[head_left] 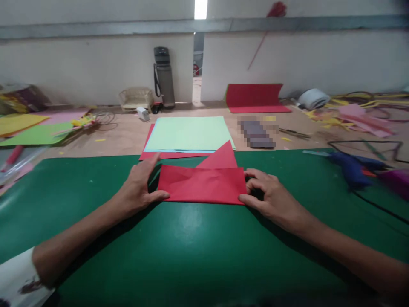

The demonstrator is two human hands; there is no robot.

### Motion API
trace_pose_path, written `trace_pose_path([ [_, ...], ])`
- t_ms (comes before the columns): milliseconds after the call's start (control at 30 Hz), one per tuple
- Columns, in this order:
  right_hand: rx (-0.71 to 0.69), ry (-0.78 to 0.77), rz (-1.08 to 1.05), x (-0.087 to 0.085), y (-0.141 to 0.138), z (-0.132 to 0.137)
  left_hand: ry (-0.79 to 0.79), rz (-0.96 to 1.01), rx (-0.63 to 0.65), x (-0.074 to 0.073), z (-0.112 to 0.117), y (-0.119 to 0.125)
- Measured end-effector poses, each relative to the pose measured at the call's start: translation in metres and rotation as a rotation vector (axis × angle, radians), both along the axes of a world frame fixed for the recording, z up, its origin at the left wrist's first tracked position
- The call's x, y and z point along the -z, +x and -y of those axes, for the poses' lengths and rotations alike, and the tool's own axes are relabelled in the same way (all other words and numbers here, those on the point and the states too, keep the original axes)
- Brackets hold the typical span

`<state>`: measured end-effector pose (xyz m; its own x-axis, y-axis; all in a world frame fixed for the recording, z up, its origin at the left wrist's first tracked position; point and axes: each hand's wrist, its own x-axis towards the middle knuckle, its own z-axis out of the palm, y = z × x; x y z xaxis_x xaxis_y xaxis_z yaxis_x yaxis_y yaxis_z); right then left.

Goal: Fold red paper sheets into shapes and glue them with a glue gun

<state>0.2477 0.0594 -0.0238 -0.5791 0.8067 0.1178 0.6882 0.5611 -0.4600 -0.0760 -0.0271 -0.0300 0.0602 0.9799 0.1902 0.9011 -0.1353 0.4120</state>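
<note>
A folded red paper [203, 184] lies on the green mat [191, 247], with a triangular flap sticking up at its far right side. My left hand [140, 187] grips the paper's left edge, thumb on the near corner and fingers curved over the far corner. My right hand [266, 194] pinches the right edge, fingers curled at the corner.
Behind the mat lies a stack of pale green sheets on red paper [188, 134]. A blue glue gun [354, 168] with a black cord lies at the right. A dark water bottle [164, 76], a red sheet [254, 98] and paper scraps [361, 115] lie further back.
</note>
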Motion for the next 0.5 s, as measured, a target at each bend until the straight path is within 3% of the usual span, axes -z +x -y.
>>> trace_pose_path([
  [167, 0.032, 0.002, 0.004, 0.001, 0.002, 0.005, 0.2, -0.356, 0.146, 0.005, 0.003, 0.002],
  [267, 0.05, 0.244, 0.061, 0.002, 0.003, 0.009, 0.199, -0.493, 0.36, 0.0, 0.001, 0.008],
  [367, -0.194, 0.577, 0.186, 0.001, 0.002, 0.012, 0.106, -0.563, 0.549, -0.01, -0.005, 0.017],
  [433, -0.442, 0.651, 0.285, -0.002, 0.0, 0.013, 0.039, -0.592, 0.631, -0.017, -0.009, 0.023],
  [500, -0.595, 0.653, 0.37, -0.006, -0.004, 0.013, -0.005, -0.619, 0.681, -0.022, -0.013, 0.028],
])
